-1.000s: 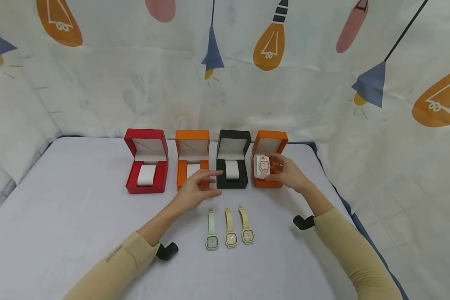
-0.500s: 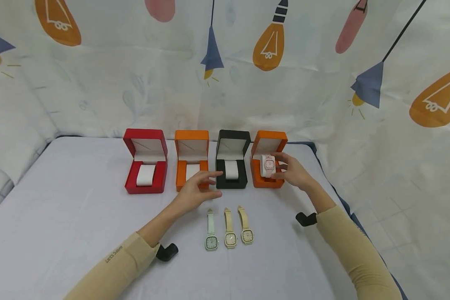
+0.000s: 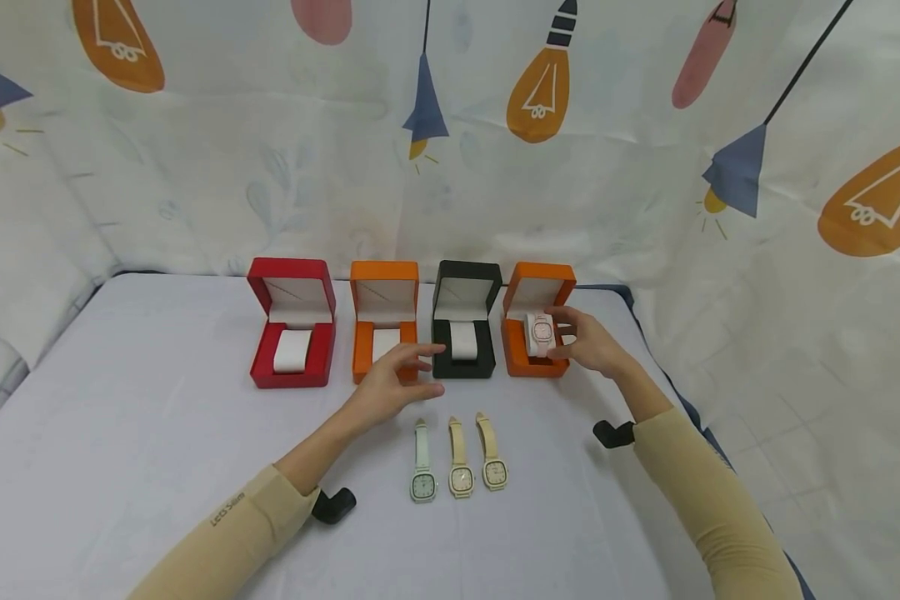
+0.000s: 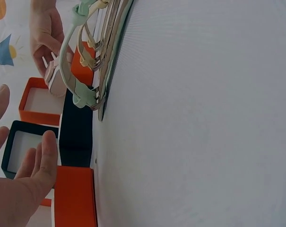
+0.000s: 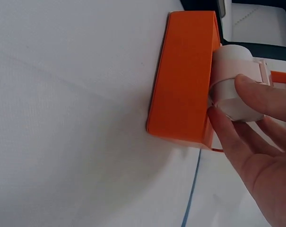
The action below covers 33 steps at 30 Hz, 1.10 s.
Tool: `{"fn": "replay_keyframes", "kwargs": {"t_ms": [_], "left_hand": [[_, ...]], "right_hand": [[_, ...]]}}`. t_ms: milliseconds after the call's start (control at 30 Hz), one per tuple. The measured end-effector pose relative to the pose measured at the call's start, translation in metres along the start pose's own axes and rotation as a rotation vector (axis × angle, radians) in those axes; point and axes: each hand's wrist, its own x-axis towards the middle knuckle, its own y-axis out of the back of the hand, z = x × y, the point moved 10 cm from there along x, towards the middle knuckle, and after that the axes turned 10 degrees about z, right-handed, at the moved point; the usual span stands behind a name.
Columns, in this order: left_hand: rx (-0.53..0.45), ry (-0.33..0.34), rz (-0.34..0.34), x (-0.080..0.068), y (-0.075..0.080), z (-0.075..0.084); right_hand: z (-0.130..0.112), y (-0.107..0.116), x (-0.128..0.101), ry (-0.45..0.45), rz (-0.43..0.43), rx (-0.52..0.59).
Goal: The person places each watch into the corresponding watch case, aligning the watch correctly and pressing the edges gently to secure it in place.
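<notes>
The right hand [image 3: 591, 346] holds a white cushion [image 5: 230, 90] with a pink watch [image 3: 542, 332] strapped round it, right at the mouth of the far-right orange box [image 3: 521, 360]. Its fingers [image 5: 261, 97] curl over the cushion's outer side and the thumb comes in from below, so the grasp is a wrap from the right. The cushion sits between the fingers and the box's well: the box lies to the hand's left, and the watch face looks up and toward the person. The band's long axis runs front to back, in line with the box's open lid [image 3: 538, 287]. In the right wrist view the cushion overhangs the box's front wall; whether its base already rests in the well I cannot tell from these angles.

The left hand [image 3: 392, 379] hovers well apart, over the tabletop [image 3: 135, 433] in front of the second orange box [image 3: 378, 333] and black box [image 3: 463, 329], fingers loosely spread and grasping nothing. It is the nearer hand to the three watches [image 3: 457, 462] lying flat in a row, straps pointing away from the person, faces toward them. A red box [image 3: 292, 333] stands at the left end, cushion inside, like the two middle ones.
</notes>
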Motion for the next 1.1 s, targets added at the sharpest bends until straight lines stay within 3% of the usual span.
{"fn": "replay_keyframes", "kwargs": {"t_ms": [1100], "left_hand": [[0.03, 0.014, -0.022, 0.0, -0.005, -0.001]], "right_hand": [[0.014, -0.011, 0.009, -0.075, -0.081, -0.172]]}}
